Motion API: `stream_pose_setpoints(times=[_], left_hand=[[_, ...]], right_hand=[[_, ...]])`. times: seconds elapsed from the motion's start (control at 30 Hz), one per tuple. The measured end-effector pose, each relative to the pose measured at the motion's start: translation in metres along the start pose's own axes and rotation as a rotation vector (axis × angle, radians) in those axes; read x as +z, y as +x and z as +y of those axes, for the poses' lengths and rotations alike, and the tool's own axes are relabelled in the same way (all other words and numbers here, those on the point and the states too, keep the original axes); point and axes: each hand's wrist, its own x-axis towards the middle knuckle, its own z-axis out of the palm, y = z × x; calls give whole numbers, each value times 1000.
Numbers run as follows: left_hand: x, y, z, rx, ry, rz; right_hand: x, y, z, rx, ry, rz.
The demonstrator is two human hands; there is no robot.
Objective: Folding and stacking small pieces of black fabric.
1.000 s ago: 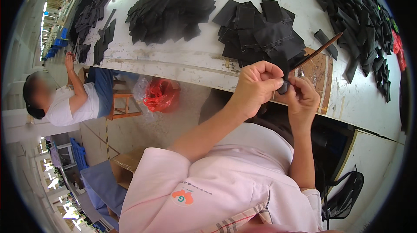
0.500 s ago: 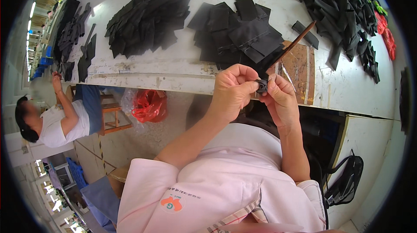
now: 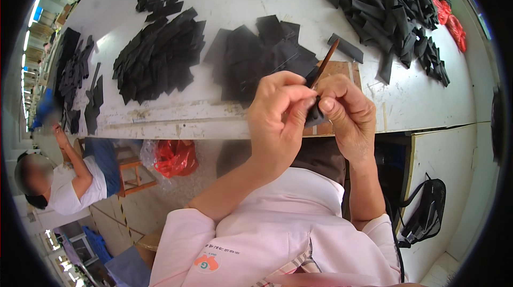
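- Cloth (image 3: 313, 118), a small black piece, sat between the left hand (image 3: 279, 118) and the right hand (image 3: 350, 116), by the near edge of the table (image 3: 422, 94).
- The left hand pinched it with thumb and forefinger.
- The right hand, fingers curled and thumb bent, grasped its other side.
- A brown stick (image 3: 325, 63) slanted up from between the hands; which one held it, I could not tell.
- Flat black pieces (image 3: 256, 57) lay heaped beyond the left hand, a brown board (image 3: 347, 68) beyond the right.
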Motion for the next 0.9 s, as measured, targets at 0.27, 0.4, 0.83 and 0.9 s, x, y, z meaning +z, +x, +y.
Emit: stream_pose_setpoints(times=[0.27, 0.4, 0.83, 0.9], left_hand=[[-4, 74, 22, -829, -1637, -517], [2, 75, -14, -1105, -1790, -293], [15, 35, -36, -881, -1502, -217], [19, 29, -35, -838, -1229, -152]], right_hand=[[-8, 56, -45, 12, -109, 76], [-30, 67, -12, 533, 181, -43], [-43, 61, 33, 543, 478, -287], [-42, 53, 38, 503, 422, -229]])
